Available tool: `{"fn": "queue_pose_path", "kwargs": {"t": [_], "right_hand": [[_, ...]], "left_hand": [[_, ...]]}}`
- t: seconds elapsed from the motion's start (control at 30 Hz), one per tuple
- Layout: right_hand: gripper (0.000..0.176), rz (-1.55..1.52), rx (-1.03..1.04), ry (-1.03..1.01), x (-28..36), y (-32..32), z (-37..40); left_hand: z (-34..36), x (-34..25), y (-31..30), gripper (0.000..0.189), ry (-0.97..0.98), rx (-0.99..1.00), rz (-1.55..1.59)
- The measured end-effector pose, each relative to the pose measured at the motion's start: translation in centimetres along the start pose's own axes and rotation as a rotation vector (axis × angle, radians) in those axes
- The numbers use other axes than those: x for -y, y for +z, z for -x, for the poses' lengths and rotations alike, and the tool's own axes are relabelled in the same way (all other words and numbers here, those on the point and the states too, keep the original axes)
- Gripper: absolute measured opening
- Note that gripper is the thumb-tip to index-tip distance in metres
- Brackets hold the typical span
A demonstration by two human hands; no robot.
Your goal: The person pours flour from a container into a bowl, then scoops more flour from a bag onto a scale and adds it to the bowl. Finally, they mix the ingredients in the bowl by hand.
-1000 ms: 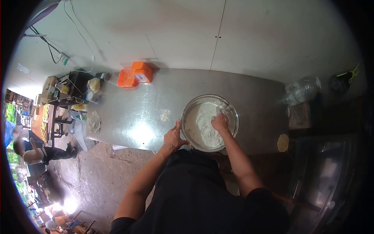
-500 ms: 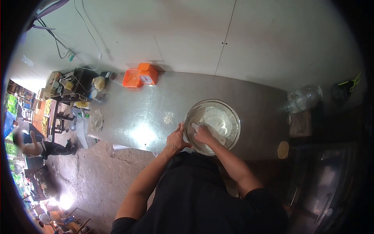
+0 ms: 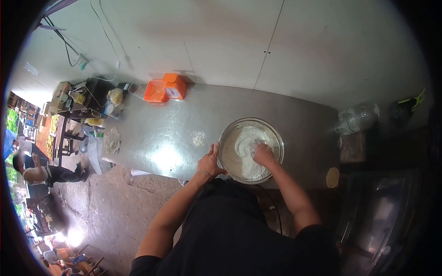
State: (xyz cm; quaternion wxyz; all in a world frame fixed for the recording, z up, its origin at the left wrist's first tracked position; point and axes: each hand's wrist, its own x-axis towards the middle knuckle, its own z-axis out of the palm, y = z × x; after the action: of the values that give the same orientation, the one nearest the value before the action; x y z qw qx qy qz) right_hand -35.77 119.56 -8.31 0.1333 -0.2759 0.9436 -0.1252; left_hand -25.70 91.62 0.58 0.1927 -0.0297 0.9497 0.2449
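A round metal bowl stands on the metal table, with white flour and a wetter beige mix at its left side. My left hand grips the bowl's left rim, fingers on the outer side. Inside the bowl, on its right half, my right hand dips into the flour with its fingers bunched together; its fingertips are whitish and partly hidden, and what they hold, if anything, cannot be made out.
An orange scale with an orange tray stands at the table's back. A large clear bottle lies at the right. Scattered flour and a crumpled bag are left of the bowl. A person is at the far left.
My right hand has moved from the bowl's left side to its right side, and the flour has shifted into a curved ridge. My left hand stays at the rim.
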Motion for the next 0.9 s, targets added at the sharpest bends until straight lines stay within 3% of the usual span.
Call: {"fn": "queue_pose_path", "kwargs": {"t": [0.07, 0.1, 0.23, 0.47, 0.6, 0.77, 0.9], "right_hand": [[0.058, -0.052, -0.071, 0.17, 0.5, 0.1, -1.7], [0.064, -0.062, -0.01, 0.197, 0.6, 0.4, -2.7], [0.063, -0.029, -0.191, 0.149, 3.7, 4.1, -4.4], [0.059, -0.111, 0.195, 0.029, 8.7, 1.7, -0.7], [0.055, -0.217, 0.101, -0.067, 6.6, -0.4, 1.8], [0.06, -0.096, 0.049, 0.188, 1.8, -2.8, -0.1], [0.065, -0.098, 0.101, 0.278, -1.6, 0.6, -2.0]], "left_hand": [[-0.2, 0.2, 0.2, 0.142, 0.012, -0.014, 0.003], [-0.2, 0.2, 0.3, 0.143, 0.011, -0.013, 0.002], [0.1, 0.1, 0.1, 0.143, -0.001, -0.008, 0.006], [-0.1, 0.5, 0.3, 0.144, -0.014, 0.017, 0.005], [-0.1, 0.5, 0.1, 0.144, -0.012, 0.022, 0.014], [0.0, 0.2, -0.1, 0.146, 0.014, -0.009, -0.015], [0.4, -0.5, -1.1, 0.143, 0.011, 0.038, -0.05]]}}
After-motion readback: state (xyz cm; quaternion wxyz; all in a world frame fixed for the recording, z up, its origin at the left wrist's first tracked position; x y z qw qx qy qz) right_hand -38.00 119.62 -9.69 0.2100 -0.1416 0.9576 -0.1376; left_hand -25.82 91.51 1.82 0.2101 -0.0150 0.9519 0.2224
